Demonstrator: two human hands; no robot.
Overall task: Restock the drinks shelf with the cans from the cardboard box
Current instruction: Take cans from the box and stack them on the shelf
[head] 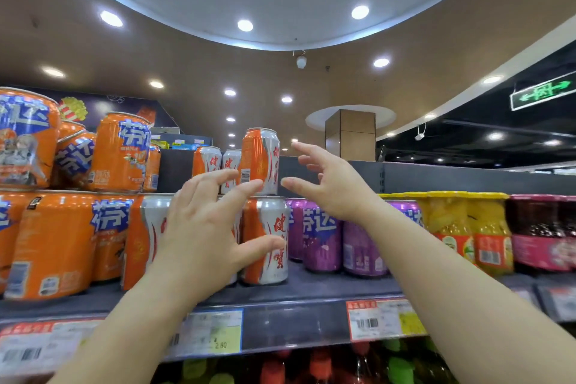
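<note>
At frame centre, an orange-and-silver can (261,161) stands upright on top of a like can (267,240) on the drinks shelf (311,290). Left hand (202,227) is released, fingers spread just in front of both cans, grasping nothing. Right hand (327,179) is released, fingers spread just right of the upper can, apart from it. Orange cans (121,153) stand at left, purple cans (322,237) at right.

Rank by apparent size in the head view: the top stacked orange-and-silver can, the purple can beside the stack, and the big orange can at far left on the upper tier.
1. Far-left orange can; nearness inflates it.
2. Purple can.
3. Top stacked can; close to the purple one, so unsure.
</note>
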